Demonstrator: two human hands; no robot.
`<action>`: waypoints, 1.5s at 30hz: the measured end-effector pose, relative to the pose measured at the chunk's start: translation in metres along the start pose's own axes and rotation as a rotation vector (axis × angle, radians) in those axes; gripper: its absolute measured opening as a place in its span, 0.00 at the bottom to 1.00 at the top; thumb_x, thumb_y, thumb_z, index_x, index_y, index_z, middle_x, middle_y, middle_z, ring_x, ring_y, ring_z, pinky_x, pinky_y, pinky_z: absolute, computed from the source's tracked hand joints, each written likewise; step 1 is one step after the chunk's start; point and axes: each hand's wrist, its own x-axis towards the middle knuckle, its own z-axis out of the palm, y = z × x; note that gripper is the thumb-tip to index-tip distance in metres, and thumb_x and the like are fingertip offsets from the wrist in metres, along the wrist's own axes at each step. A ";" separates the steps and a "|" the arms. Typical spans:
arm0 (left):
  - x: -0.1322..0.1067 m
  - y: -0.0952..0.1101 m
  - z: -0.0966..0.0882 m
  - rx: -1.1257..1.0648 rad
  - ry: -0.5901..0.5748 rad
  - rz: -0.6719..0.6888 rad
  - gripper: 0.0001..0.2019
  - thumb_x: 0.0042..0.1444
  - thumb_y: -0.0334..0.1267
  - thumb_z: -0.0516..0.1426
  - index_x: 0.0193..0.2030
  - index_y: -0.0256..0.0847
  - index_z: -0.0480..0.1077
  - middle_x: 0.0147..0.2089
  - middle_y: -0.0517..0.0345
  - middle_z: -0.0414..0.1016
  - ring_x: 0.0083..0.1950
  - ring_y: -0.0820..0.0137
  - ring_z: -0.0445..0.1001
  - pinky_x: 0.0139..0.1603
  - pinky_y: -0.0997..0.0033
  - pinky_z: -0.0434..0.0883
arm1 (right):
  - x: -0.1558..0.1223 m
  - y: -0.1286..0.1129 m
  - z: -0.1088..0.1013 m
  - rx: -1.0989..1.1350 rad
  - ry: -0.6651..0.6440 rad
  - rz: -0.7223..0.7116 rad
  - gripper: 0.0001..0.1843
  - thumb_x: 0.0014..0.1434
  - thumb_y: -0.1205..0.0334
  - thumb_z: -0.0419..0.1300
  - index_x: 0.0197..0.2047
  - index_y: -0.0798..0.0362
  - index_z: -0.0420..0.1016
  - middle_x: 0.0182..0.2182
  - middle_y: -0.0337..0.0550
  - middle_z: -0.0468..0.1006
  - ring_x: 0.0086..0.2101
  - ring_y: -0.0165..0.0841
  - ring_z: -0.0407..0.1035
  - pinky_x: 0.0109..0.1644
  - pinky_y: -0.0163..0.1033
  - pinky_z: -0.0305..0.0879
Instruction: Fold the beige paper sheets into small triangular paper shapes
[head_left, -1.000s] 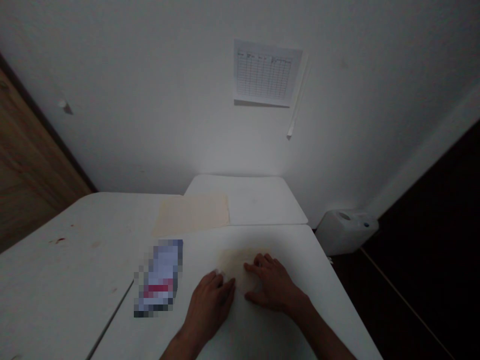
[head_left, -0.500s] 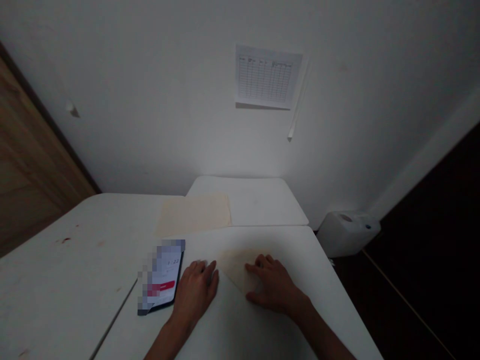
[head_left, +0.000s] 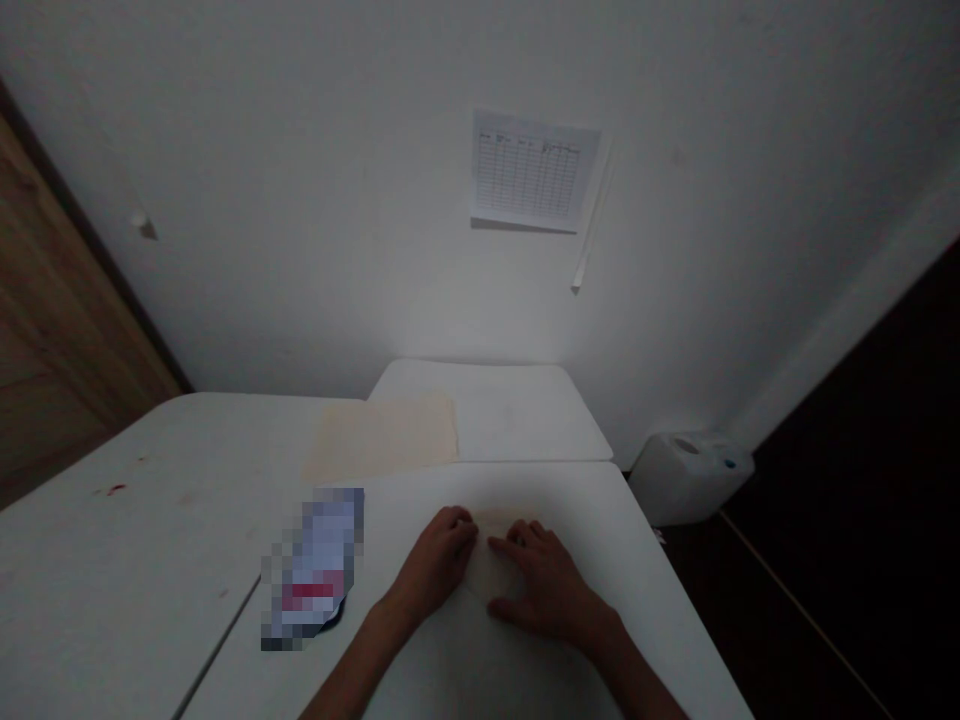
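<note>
A pale cream sheet of paper (head_left: 496, 556), apparently folded, lies on the nearer white folding table (head_left: 480, 660). My right hand (head_left: 544, 580) rests on it with the fingers spread. My left hand (head_left: 435, 560) is curled against the sheet's left edge, its fingertips touching the paper, and hides that side of the sheet. Whether those fingers pinch the paper is hard to tell. To the left of my left hand lies a smartphone (head_left: 313, 568), its screen pixelated and lit.
A flat cream sheet (head_left: 382, 436) lies farther back across the table join, next to a second white table section (head_left: 532, 420). A white plastic jug (head_left: 686, 478) stands on the floor at right, beyond the table edge. A printed chart (head_left: 534, 170) hangs on the wall.
My left hand has moved right, away from the smartphone, and now curls against the sheet's left edge. My right hand has stayed on the sheet.
</note>
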 end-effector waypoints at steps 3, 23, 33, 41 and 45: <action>-0.002 -0.005 0.002 0.019 0.015 -0.007 0.10 0.58 0.26 0.53 0.40 0.41 0.73 0.47 0.50 0.72 0.47 0.65 0.72 0.48 0.64 0.73 | 0.002 0.002 0.000 0.037 0.012 0.015 0.30 0.53 0.51 0.64 0.59 0.43 0.68 0.49 0.45 0.69 0.50 0.42 0.61 0.57 0.45 0.55; -0.005 -0.015 -0.005 0.241 0.008 -0.086 0.14 0.57 0.33 0.57 0.50 0.42 0.70 0.57 0.49 0.70 0.57 0.56 0.65 0.56 0.49 0.64 | 0.029 0.010 0.013 0.066 0.146 -0.006 0.13 0.67 0.60 0.51 0.44 0.49 0.78 0.39 0.43 0.75 0.42 0.34 0.67 0.49 0.38 0.62; -0.005 -0.016 -0.006 0.183 0.073 -0.049 0.13 0.57 0.32 0.56 0.50 0.44 0.70 0.52 0.52 0.74 0.54 0.59 0.69 0.54 0.52 0.65 | 0.042 0.033 0.015 0.024 0.271 -0.051 0.23 0.56 0.59 0.63 0.55 0.47 0.71 0.57 0.44 0.69 0.56 0.40 0.60 0.62 0.48 0.52; -0.005 -0.014 -0.008 0.162 0.078 -0.057 0.18 0.56 0.31 0.56 0.54 0.43 0.66 0.51 0.50 0.70 0.53 0.58 0.67 0.54 0.51 0.65 | 0.039 0.029 0.013 0.054 0.297 -0.075 0.22 0.57 0.59 0.62 0.55 0.48 0.71 0.52 0.47 0.72 0.53 0.40 0.62 0.59 0.48 0.55; -0.007 -0.014 -0.008 0.170 0.097 -0.065 0.19 0.55 0.31 0.57 0.55 0.43 0.66 0.50 0.49 0.68 0.52 0.58 0.67 0.53 0.53 0.66 | 0.038 0.030 0.016 0.058 0.340 -0.073 0.24 0.55 0.60 0.64 0.56 0.48 0.70 0.48 0.46 0.73 0.50 0.40 0.63 0.58 0.48 0.56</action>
